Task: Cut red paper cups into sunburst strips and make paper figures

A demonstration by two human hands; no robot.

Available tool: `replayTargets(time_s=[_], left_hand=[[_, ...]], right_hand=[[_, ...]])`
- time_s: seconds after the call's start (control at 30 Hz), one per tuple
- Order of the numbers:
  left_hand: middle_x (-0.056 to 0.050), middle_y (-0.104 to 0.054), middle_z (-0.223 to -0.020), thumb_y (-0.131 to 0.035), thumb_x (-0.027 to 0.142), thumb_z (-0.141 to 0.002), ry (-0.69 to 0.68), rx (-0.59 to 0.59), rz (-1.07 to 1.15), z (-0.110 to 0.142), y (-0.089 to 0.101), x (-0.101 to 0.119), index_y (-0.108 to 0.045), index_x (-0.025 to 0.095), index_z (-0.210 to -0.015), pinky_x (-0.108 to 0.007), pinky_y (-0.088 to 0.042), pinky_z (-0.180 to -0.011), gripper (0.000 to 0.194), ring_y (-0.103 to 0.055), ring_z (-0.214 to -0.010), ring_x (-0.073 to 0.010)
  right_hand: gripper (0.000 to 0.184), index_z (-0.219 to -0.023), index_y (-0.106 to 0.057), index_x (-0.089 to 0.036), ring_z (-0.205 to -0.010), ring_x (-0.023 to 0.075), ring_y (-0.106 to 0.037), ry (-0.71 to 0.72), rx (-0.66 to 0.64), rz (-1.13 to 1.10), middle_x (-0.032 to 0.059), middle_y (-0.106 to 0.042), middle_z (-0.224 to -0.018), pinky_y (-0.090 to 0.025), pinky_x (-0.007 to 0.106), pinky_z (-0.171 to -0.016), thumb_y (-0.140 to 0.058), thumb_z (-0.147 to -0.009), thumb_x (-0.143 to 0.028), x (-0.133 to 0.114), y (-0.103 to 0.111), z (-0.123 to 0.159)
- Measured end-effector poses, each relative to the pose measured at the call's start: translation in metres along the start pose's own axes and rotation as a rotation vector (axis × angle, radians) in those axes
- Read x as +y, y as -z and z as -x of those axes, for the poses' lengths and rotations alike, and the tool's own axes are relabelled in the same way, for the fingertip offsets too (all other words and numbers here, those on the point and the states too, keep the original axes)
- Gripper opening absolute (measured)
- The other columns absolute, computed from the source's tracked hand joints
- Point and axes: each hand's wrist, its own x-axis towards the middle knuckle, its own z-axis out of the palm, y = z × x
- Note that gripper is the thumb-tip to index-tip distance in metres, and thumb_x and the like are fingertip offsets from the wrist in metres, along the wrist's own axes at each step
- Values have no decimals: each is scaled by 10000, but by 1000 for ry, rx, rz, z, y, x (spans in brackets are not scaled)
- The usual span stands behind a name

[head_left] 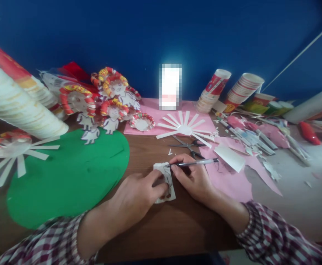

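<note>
My right hand [192, 176] is closed round a pen [196, 162], its tip touching the top of a small piece of white paper [172, 186]. Dark drawn outlines show on that paper, which lies flat on the brown table. With bent fingers, my left hand [139, 191] presses the paper down from the left and covers part of the drawing. Just beyond the right hand lie scissors [187, 145] with black handles, their blades apart. A white paper cup cut into spread strips [184, 129] rests behind them on pink paper.
Left is a round green sheet [67, 180] with a cut-strip cup [20, 149] and paper figures [112, 119] with red-yellow rings. Stacked cups stand at left [20, 99] and back right [245, 88]. Pink scraps [227, 176] and markers [256, 140] lie right. A lit, blurred-out screen [170, 86] stands behind.
</note>
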Motion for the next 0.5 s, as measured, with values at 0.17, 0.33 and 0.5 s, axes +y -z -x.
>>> replayTargets(time_s=[0.17, 0.33, 0.5], left_hand=[[-26, -576, -1097, -482, 164, -874, 36, 2, 19, 1, -3, -1, -567, 301, -1078, -281, -474, -567, 260, -607, -688, -160], [-26, -575, -1084, -480, 202, -890, 32, 24, 45, 0, -5, -2, -580, 288, -1053, -256, -458, -583, 209, -613, -717, -146], [-20, -574, -1084, -511, 179, -855, 28, 37, 60, 2, -7, -3, -581, 289, -1066, -222, -410, -536, 248, -604, -710, -130]], right_hand=[[89, -905, -590, -198, -646, 131, -565, -52, 32, -37, 7, -615, -766, -448, 228, -575, -535, -886, -264, 3, 0, 2], [145, -824, -571, -188, -561, 117, -539, -149, 99, -78, -8, -584, -648, -422, 217, -516, -523, -898, -303, -4, 9, 6], [101, -839, -570, -196, -551, 115, -533, -183, 66, -57, -11, -589, -640, -410, 214, -494, -524, -887, -272, -22, 21, 26]])
